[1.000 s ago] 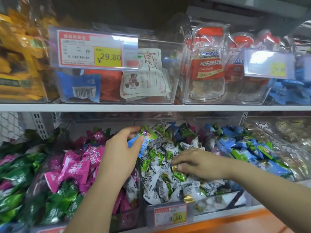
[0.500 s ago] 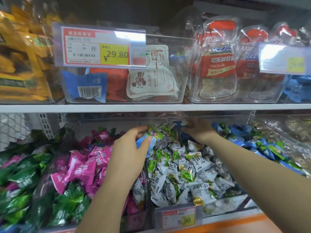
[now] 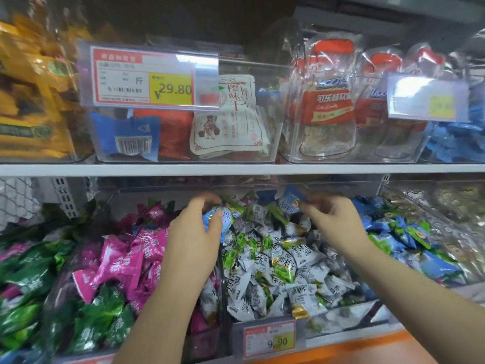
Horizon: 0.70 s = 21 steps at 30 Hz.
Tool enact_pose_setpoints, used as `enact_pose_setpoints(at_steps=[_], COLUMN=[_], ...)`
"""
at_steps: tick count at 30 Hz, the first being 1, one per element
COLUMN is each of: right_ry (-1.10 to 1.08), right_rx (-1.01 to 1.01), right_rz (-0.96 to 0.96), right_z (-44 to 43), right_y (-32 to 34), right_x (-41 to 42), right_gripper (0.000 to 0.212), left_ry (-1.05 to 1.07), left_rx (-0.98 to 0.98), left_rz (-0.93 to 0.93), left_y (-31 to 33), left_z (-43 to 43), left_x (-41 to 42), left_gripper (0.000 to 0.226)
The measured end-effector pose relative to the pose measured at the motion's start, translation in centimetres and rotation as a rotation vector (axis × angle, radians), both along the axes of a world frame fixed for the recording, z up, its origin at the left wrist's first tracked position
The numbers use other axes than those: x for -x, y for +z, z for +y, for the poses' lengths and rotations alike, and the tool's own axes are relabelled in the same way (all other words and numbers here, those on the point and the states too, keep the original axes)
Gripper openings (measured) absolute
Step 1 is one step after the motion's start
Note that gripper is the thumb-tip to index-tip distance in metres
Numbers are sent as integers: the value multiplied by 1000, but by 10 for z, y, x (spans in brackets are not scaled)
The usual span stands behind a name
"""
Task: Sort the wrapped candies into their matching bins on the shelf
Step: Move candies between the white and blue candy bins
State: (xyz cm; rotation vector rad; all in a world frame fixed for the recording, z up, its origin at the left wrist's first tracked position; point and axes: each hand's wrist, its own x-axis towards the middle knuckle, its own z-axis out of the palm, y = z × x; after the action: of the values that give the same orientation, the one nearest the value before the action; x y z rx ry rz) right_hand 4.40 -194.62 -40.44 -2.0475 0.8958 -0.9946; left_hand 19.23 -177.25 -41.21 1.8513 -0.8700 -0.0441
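My left hand (image 3: pixel 193 240) grips a few blue-wrapped candies (image 3: pixel 221 218) above the divider between the pink-candy bin (image 3: pixel 126 258) and the middle bin of white-and-green candies (image 3: pixel 275 266). At the back of that middle bin, my right hand (image 3: pixel 333 222) pinches a single blue-wrapped candy (image 3: pixel 290 202) just above the pile. The bin of blue candies (image 3: pixel 393 232) lies to the right of my right hand.
A bin of green candies (image 3: pixel 29 285) sits at the far left and a clear bin of pale sweets (image 3: pixel 451 211) at the far right. The upper shelf edge (image 3: pixel 236 169) runs low over the bins. Price tags (image 3: pixel 269 340) hang along the front.
My right hand left the front of the white candy pile, reached to the back and lifted a blue candy out. My left hand stayed put with its candies.
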Motion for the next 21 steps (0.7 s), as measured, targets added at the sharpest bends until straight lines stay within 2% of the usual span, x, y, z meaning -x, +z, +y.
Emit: enact_pose_setpoints(at_steps=[3, 8, 10, 12, 15, 17, 19, 21], right_ry=[169, 330, 365, 397, 419, 308, 194, 140], right_rx=[-206, -335, -395, -425, -341, -176, 52, 161], right_rz=[-54, -64, -115, -130, -108, -30, 167, 383], right_z=[22, 46, 50, 53, 48, 29, -1, -29], right_y=[3, 2, -2, -5, -2, 3, 4, 3], right_x=[13, 7, -2, -9, -16, -22, -33, -47], right_gripper=[15, 3, 6, 5, 4, 4, 6, 17], left_ry=[-93, -232, -247, -238, -195, -145, -104, -74], left_rx=[4, 34, 47, 39, 61, 73, 87, 84], left_rz=[-2, 42, 33, 19, 50, 85, 113, 122], left_y=[-2, 5, 3, 1, 0, 0, 0, -2], left_z=[-2, -3, -3, -3, 0, 2, 3, 1], left_x=[5, 18, 19, 17, 11, 6, 2, -3], left_gripper=[13, 6, 24, 25, 12, 11, 10, 29])
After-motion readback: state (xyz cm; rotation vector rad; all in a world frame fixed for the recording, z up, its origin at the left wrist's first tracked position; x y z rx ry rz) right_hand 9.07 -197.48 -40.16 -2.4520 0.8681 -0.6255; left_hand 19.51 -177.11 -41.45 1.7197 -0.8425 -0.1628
